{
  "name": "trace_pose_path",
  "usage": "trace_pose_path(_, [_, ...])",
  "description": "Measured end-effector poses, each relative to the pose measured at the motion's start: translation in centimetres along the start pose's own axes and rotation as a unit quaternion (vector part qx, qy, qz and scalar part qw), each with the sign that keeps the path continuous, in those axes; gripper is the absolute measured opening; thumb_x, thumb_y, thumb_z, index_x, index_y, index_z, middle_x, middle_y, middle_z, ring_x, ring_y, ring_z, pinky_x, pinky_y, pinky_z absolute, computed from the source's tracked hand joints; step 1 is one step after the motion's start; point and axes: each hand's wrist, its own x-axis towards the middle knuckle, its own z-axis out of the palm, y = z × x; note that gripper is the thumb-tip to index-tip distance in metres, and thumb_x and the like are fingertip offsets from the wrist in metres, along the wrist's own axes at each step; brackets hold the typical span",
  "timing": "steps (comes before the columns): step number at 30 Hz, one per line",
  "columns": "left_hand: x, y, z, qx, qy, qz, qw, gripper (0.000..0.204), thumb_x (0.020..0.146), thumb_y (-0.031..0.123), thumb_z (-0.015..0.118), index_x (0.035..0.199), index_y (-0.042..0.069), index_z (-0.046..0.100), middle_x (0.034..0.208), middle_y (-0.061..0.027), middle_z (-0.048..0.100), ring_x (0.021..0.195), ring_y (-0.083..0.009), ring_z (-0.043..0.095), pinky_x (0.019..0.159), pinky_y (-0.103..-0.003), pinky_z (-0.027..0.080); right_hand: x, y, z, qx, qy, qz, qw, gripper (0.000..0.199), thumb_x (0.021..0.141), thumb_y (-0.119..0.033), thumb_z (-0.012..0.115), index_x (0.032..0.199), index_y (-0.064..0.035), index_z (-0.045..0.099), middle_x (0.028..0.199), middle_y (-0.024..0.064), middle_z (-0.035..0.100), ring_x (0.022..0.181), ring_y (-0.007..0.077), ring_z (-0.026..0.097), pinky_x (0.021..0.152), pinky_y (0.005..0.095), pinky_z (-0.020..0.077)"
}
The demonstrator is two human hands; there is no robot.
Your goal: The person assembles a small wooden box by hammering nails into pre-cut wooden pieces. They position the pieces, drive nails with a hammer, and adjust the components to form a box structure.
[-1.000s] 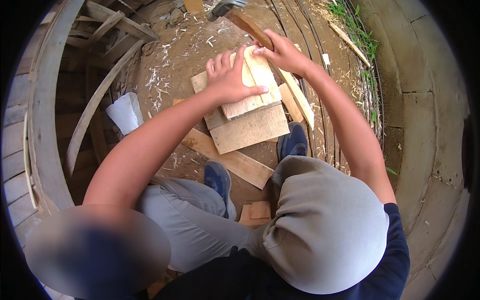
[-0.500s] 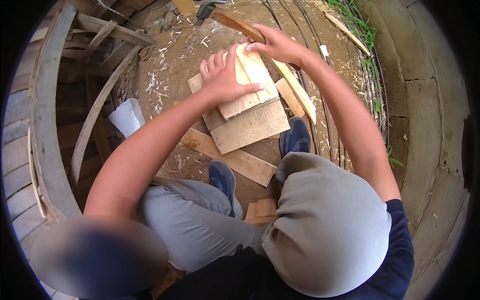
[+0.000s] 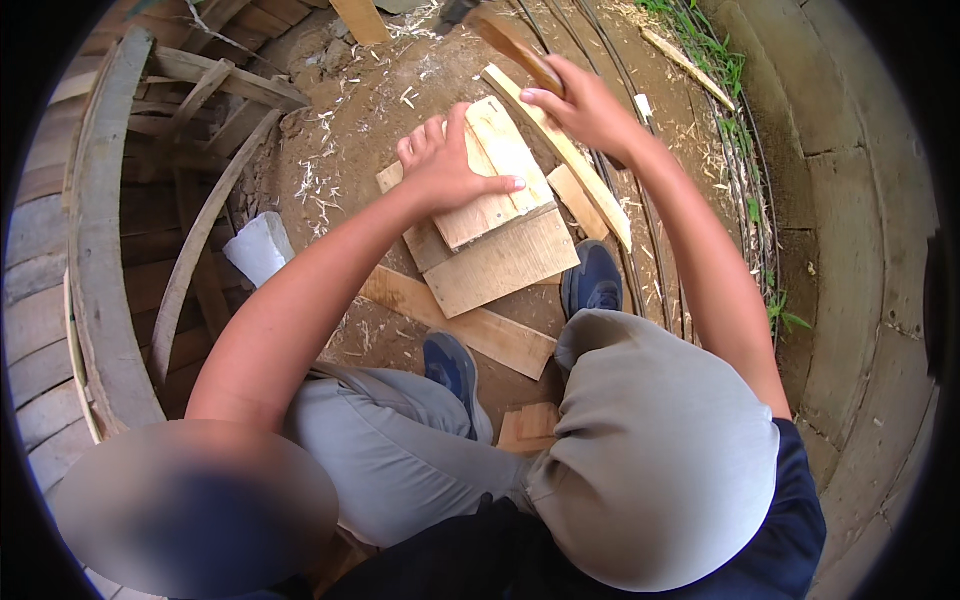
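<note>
The pale wooden board (image 3: 495,185) under your palm is a short, light-coloured plank with visible grain, lying tilted atop a wider square board (image 3: 505,265) on the dirt, just ahead of your shoes. To its left a white block (image 3: 258,247) sits near curved weathered slats (image 3: 185,270); a long plank (image 3: 460,322) lies just below the stack, and a thin strip (image 3: 560,150) runs beside it on the right. Your left hand (image 3: 445,165) presses flat on the board, fingers together, thumb stretched right. Your right hand (image 3: 580,105) is curled around a wooden handle (image 3: 515,45), raised above the strip.
</note>
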Motion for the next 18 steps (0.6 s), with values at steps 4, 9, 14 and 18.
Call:
trace_pose_path(4, [0.2, -0.1, -0.5, 0.008, -0.006, 0.000, 1.000, 0.142, 0.056, 0.085, 0.079, 0.162, 0.011, 0.017, 0.145, -0.0257, 0.037, 0.143, -0.0403, 0.028, 0.113, -0.053, 0.019, -5.3, -3.5, -1.9, -0.039, 0.052, 0.033, 0.997, 0.048, 0.103, -0.044, 0.060, 0.123, -0.0003, 0.059, 0.094, 0.0271, 0.069, 0.087, 0.0424, 0.069, 0.077, 0.0489, 0.0511])
trace_pose_path(9, [0.3, -0.3, -1.0, 0.012, -0.025, -0.014, 1.000, 0.144, 0.057, 0.087, 0.077, 0.162, 0.009, 0.017, 0.142, -0.0236, 0.040, 0.137, -0.0380, 0.034, 0.110, -0.049, 0.024, -8.7, -8.0, -3.5, -0.128, 0.005, 0.056, 0.990, 0.040, 0.107, -0.040, 0.052, 0.116, -0.0017, 0.058, 0.085, 0.0295, 0.067, 0.084, 0.0506, 0.065, 0.072, 0.0552, 0.0494])
trace_pose_path(14, [0.4, -0.4, -0.9, -0.002, -0.016, -0.006, 1.000, 0.144, 0.055, 0.087, 0.077, 0.162, 0.011, 0.019, 0.142, -0.0212, 0.042, 0.134, -0.0349, 0.036, 0.108, -0.046, 0.025, -9.4, -7.7, -2.7, -0.199, -0.006, 0.050, 0.979, 0.035, 0.107, -0.037, 0.051, 0.108, -0.0019, 0.054, 0.082, 0.0306, 0.065, 0.083, 0.0523, 0.064, 0.071, 0.0589, 0.0482])
trace_pose_path(18, [-0.1, -0.4, -0.8, -0.020, -0.005, 0.003, 1.000, 0.139, 0.056, 0.086, 0.077, 0.163, 0.020, 0.020, 0.141, -0.0200, 0.043, 0.133, -0.0333, 0.037, 0.105, -0.045, 0.027, -9.4, -7.1, -2.2, -0.219, -0.017, 0.051, 0.974, 0.034, 0.108, -0.036, 0.051, 0.108, -0.0016, 0.053, 0.080, 0.0318, 0.065, 0.082, 0.0535, 0.063, 0.069, 0.0594, 0.0481])
